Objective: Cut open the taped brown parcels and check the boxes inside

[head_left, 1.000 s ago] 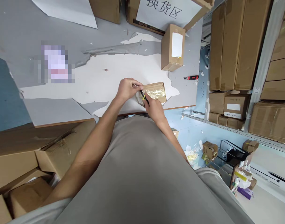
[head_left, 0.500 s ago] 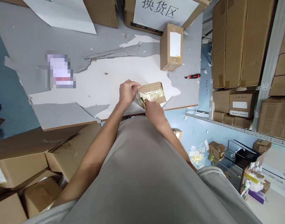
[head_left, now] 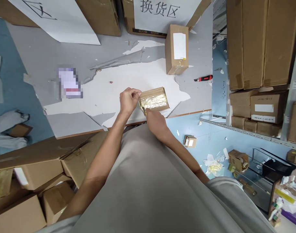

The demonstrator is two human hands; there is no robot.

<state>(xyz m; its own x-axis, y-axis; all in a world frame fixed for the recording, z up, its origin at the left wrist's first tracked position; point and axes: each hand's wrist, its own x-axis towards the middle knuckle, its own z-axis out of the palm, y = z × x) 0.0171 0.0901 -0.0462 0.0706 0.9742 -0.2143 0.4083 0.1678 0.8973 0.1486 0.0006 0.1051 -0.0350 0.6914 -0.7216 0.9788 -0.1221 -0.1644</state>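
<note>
A small flat cardboard box (head_left: 154,98), wrapped in shiny clear tape, lies on the worn table near its front edge. With thumb and fingers pinched, my left hand (head_left: 129,99) grips the box's upper left corner. My right hand (head_left: 157,123) is closed at the lower left corner, around a slim dark utility knife (head_left: 145,110). Most of that knife is hidden by the fist, and its tip is at the box's left end.
A taller carton (head_left: 176,50) with a white label stands behind the box. To the right lies a red and black utility knife (head_left: 203,78). A blurred-out item (head_left: 70,82) rests on the left. Large cartons (head_left: 96,16) line the back, and shelving with boxes (head_left: 266,106) stands at right.
My right hand has drawn down toward my body along the box's left end, and less of the dark knife shows. My left hand keeps its pinch. The whole view has shifted slightly.
</note>
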